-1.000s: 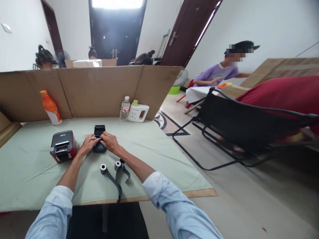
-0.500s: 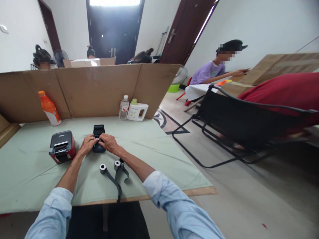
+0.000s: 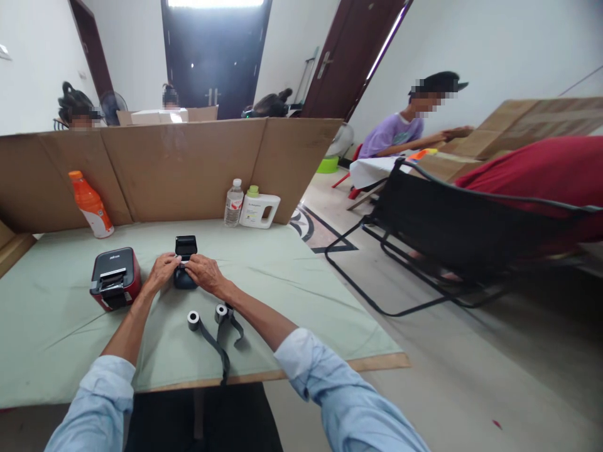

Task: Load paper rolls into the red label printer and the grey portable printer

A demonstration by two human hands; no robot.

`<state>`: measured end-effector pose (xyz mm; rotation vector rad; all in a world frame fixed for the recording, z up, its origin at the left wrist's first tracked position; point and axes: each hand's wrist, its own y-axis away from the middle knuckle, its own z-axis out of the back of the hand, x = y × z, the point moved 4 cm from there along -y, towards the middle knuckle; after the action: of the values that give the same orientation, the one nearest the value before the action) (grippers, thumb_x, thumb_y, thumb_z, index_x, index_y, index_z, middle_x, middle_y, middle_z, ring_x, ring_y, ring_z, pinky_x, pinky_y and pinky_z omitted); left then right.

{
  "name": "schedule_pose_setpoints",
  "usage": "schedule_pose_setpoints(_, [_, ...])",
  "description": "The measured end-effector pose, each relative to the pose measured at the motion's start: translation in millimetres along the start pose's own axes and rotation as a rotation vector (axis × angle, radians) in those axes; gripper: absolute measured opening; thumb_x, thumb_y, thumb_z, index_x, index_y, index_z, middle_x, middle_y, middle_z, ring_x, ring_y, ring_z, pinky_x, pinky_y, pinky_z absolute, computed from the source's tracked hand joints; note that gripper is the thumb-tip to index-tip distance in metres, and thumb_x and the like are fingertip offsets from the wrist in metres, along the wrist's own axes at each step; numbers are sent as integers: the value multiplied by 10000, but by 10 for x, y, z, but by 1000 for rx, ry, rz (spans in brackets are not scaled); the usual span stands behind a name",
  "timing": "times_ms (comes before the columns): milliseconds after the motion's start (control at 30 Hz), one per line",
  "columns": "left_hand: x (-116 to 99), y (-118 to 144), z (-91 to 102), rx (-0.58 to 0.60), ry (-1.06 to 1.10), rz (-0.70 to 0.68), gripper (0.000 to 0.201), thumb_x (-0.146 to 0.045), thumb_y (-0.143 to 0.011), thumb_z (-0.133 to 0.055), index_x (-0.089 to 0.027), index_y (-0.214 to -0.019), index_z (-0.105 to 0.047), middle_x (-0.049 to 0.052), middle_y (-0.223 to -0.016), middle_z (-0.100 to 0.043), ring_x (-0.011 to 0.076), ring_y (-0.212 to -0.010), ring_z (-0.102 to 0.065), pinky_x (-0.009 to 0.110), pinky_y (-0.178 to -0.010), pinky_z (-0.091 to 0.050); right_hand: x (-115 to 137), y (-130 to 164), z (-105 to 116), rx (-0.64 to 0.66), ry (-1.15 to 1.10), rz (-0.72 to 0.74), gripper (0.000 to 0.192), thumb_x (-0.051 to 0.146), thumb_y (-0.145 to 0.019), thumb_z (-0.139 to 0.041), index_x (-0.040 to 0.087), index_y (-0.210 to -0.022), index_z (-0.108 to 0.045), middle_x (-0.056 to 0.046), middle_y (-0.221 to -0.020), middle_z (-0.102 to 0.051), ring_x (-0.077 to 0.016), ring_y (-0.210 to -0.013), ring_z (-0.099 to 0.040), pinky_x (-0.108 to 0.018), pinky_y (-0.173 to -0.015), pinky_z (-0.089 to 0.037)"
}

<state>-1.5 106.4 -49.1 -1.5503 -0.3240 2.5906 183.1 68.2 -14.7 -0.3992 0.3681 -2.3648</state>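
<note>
Gripping: left hand [image 3: 161, 270] and right hand [image 3: 202, 272] both sit on the small black printer [image 3: 184, 261], fingers curled over its near part from either side; how firmly they clamp it cannot be told.
Printer position: on the green table cover [image 3: 292, 282], near the middle of the table, lid standing open at the far end.
Left of hands: red-and-black label printer [image 3: 115, 277], just beside the left hand, not touching it.
Near side: two paper rolls [image 3: 194, 319], side by side between the forearms, close to the black printer; a dark strap [image 3: 219, 348] trails from them to the table's near edge.
Far edge: orange bottle [image 3: 90, 204] at left, clear water bottle [image 3: 234, 203] and white jug [image 3: 259, 211] touching or nearly so at right, all against the cardboard screen [image 3: 188, 166].
Sleeves: light blue, pushed up both forearms.
Surroundings: black folding chair [image 3: 447, 232] right of the table; a person in a purple shirt [image 3: 398, 133] seated at another table beyond.
</note>
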Motion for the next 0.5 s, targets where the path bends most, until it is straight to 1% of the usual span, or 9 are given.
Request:
schedule_pose_setpoints(67, [30, -108, 24, -29, 11, 29, 357, -530, -795, -686, -196, -813, -808, 81, -1079, -769, 310, -1150, -663, 420, -1027, -518, 20, 14, 13, 16, 33, 25, 199, 249, -1054, -540, 217, -1009, -732, -90, -1076, -684, -207, -1010, -594, -282, -749, -398])
schedule_pose_setpoints(133, [71, -223, 23, -59, 30, 62, 361, -460, -764, -717, -177, -971, -800, 94, -1089, -766, 307, -1103, -680, 429, -994, -537, 44, 30, 25, 31, 48, 45, 204, 240, -1049, -541, 215, -993, -735, -93, -1071, -684, -212, -1012, -584, -287, -746, -401])
schedule_pose_setpoints(200, [110, -327, -7, -79, 59, 90, 494, -368, -707, -757, -150, -1151, -751, 138, -1179, -745, 317, -1112, -685, 448, -987, -544, 69, 44, 30, 47, 49, 59, 205, 224, -1042, -543, 204, -972, -735, -101, -1067, -684, -219, -1008, -578, -294, -751, -410])
schedule_pose_setpoints(267, [137, -407, -52, -82, 96, 103, 656, -291, -656, -775, -115, -1281, -679, 196, -1277, -703, 337, -1158, -678, 466, -990, -548, 94, 54, 27, 60, 44, 67, 190, 207, -1030, -551, 196, -968, -730, -105, -1070, -686, -225, -1011, -575, -301, -770, -424])
schedule_pose_setpoints(367, [153, -468, -100, -68, 151, 95, 771, -234, -617, -773, -66, -1352, -614, 243, -1306, -678, 351, -1186, -672, 481, -998, -552, 116, 62, 22, 71, 30, 48, 156, 188, -1016, -560, 191, -1004, -716, -110, -1089, -689, -232, -1024, -575, -309, -801, -443])
schedule_pose_setpoints(433, [155, -476, -100, -57, 178, 80, 772, -230, -614, -767, -69, -1353, -612, 230, -1290, -688, 347, -1171, -679, 486, -995, -556, 123, 66, 24, 72, 16, 24, 145, 190, -1008, -570, 185, -1068, -702, -115, -1114, -688, -240, -1038, -575, -316, -813, -450])
schedule_pose_setpoints(500, [154, -469, -83, -43, 196, 60, 738, -245, -626, -760, -94, -1336, -632, 197, -1268, -700, 332, -1133, -693, 483, -972, -568, 131, 68, 33, 64, 3, 9, 201, 181, -999, -577, 180, -1174, -677, -117, -1146, -686, -246, -1049, -575, -323, -825, -454])
